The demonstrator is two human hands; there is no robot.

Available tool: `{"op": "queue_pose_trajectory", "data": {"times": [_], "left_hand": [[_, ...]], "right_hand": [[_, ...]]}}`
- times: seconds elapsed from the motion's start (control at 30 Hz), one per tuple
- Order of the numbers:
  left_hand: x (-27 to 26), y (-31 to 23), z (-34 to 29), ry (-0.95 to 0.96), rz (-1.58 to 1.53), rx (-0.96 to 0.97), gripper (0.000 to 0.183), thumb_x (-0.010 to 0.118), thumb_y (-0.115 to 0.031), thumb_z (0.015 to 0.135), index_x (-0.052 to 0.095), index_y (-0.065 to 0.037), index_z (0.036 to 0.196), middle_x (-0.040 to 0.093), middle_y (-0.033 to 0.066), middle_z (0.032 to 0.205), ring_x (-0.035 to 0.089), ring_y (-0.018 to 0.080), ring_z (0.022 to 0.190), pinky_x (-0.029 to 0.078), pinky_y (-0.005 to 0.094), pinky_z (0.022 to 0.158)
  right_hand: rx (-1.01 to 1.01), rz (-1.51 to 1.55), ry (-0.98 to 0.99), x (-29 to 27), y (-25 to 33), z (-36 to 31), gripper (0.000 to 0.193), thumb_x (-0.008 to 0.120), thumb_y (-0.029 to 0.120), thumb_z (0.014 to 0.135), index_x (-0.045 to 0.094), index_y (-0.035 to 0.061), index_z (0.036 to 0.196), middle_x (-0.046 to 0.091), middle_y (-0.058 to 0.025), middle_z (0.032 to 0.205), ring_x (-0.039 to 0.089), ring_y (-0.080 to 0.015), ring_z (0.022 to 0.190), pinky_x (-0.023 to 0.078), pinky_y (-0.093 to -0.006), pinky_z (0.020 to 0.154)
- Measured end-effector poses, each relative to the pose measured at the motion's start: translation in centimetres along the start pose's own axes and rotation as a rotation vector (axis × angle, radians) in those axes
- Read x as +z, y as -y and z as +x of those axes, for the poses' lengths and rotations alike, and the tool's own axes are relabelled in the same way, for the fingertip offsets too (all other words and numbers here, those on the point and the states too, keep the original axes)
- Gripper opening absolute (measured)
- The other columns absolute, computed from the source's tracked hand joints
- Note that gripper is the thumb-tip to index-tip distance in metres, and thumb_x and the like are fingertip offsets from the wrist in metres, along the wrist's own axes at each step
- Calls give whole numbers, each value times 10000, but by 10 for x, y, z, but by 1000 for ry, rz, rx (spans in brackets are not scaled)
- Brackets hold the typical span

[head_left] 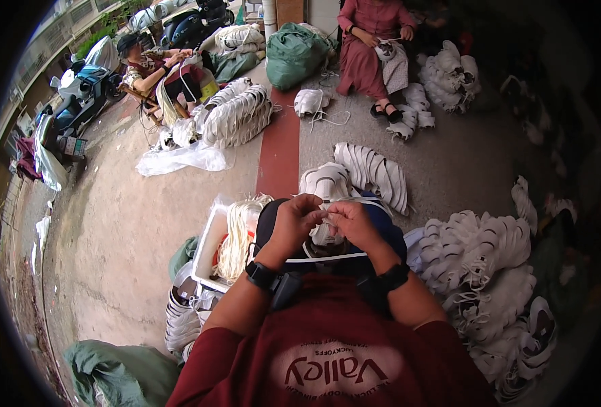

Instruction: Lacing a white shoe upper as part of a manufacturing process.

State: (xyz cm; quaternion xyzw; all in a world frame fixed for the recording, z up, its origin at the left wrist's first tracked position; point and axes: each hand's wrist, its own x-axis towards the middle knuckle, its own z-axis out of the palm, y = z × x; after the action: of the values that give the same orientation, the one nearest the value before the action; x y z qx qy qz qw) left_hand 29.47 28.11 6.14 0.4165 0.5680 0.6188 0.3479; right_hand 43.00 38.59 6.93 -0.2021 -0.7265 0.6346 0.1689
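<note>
My left hand (pixel 299 220) and my right hand (pixel 352 222) meet over my lap, fingertips pinched close together. Between them they hold a thin white shoelace, its end mostly hidden by the fingers. Beneath the hands a white shoe upper (pixel 325 235) rests on my lap, partly covered by them. A loose length of white lace (pixel 327 258) hangs in a curve across my lap, below the wrists. Just beyond my hands sits another white upper (pixel 326 179), touching a curved row of stacked uppers (pixel 372 173).
At my left stands a white bin (pixel 205 247) with a bundle of cream laces (pixel 237 241). Piled white uppers (pixel 477 251) lie at my right. A green sack (pixel 121 373) is at the lower left. Two people sit farther off, one (pixel 157 71) left, one (pixel 375 47) ahead.
</note>
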Motion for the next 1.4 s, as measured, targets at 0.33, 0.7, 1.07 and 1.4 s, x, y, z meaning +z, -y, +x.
{"op": "queue_pose_trajectory", "data": {"times": [0.33,0.7,1.07,1.4], "left_hand": [[2,-3,3,124,-16,-54,53,662,-44,803,642,0,824,596,-6,684,513,49,605,418,198,549],[-3,8,-8,69,-31,53,78,664,-10,782,598,-17,822,606,-11,740,537,58,667,436,195,619],[7,42,-18,175,818,448,363,661,-29,646,582,-38,1000,574,151,1065,539,341,978,455,398,845],[-5,65,-9,56,435,322,356,622,4,713,554,-49,1058,554,144,1123,552,329,1003,484,358,823]], "right_hand": [[-37,-91,15,-4,-1,-9,135,542,55,836,587,-1,721,502,1,541,463,-63,491,379,-249,461],[-130,-172,17,11,-15,-10,149,549,69,810,568,-15,689,531,-44,517,512,-97,488,408,-274,478],[-630,-236,-387,0,26,40,217,582,114,842,524,-2,669,465,-38,543,451,-78,534,376,-292,496],[-1027,144,-28,-41,282,-53,201,582,192,881,541,4,821,455,10,666,302,-50,466,307,-220,492]]}}
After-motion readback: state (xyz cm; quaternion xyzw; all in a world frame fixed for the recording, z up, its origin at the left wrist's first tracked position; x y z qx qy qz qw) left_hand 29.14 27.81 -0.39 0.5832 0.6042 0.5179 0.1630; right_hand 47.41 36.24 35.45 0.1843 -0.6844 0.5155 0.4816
